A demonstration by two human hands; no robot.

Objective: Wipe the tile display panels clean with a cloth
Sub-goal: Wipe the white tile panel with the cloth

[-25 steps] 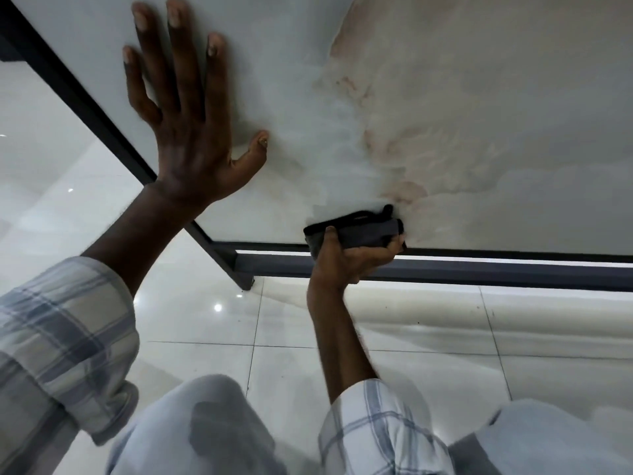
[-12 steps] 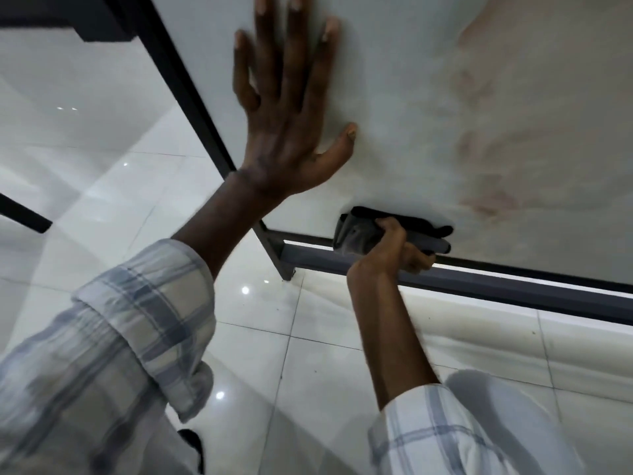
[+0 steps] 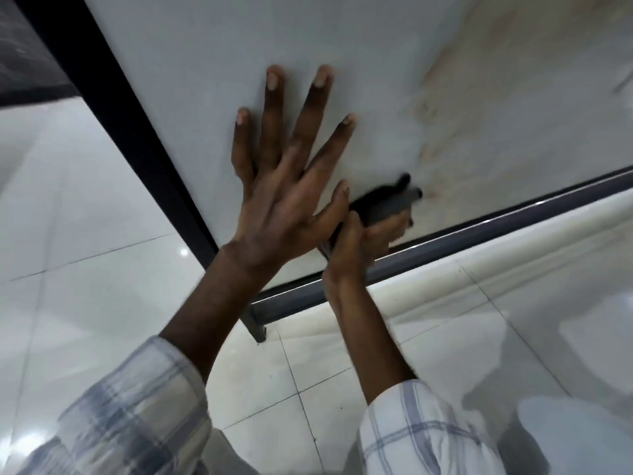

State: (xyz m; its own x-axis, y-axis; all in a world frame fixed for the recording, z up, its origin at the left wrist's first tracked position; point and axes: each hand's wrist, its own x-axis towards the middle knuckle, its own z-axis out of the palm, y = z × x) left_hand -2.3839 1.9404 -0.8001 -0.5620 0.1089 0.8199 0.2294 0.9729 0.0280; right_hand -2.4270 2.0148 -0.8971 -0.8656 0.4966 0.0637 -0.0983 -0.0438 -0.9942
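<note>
A large pale tile display panel (image 3: 376, 63) with faint pinkish veining fills the upper half of the view. My left hand (image 3: 287, 186) lies flat against it with fingers spread. Just to its right, my right hand (image 3: 356, 245) grips a dark grey cloth (image 3: 383, 205) and presses it on the panel near the bottom edge. The left thumb overlaps part of the cloth and the right hand.
A black frame bar (image 3: 137, 132) runs down the panel's left side and a grey metal rail (image 3: 479, 241) runs along its bottom, meeting at a corner foot (image 3: 257, 323). Glossy white floor tiles (image 3: 102, 320) lie below. Another dark panel edge (image 3: 27, 63) shows at the upper left.
The view has swung and tilted, so the panel and rail now slant. My right hand with the cloth sits closer under my left hand, near the panel's lower left corner. The left hand stays flat.
</note>
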